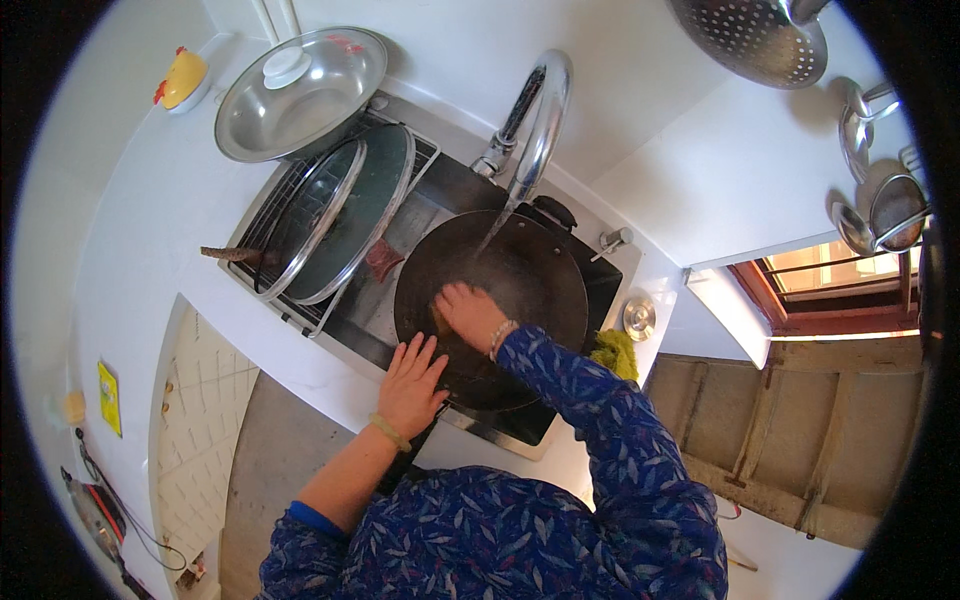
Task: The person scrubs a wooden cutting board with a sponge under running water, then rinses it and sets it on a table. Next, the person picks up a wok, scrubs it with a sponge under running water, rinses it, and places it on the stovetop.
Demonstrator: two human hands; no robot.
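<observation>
A dark wok (540, 300) sits in the sink under the chrome faucet (551, 112), and a stream of water runs into it. Inside the wok, my right hand (469, 315) presses down with bent fingers on a yellowish-brown pad (442, 324), mostly hidden under the hand. My left hand (409, 386) lies over the near rim of the wok, its fingers spread and pointing inward. The wok's dark handle (420, 442) extends below that hand towards my body.
Left of the wok, two glass lids (352, 217) lean in a wire rack (427, 161). A metal basin (300, 97) rests behind them. A green cloth (615, 354) and a sink strainer (640, 318) lie at the right. A perforated skimmer (757, 37) and ladles (855, 225) hang on the wall.
</observation>
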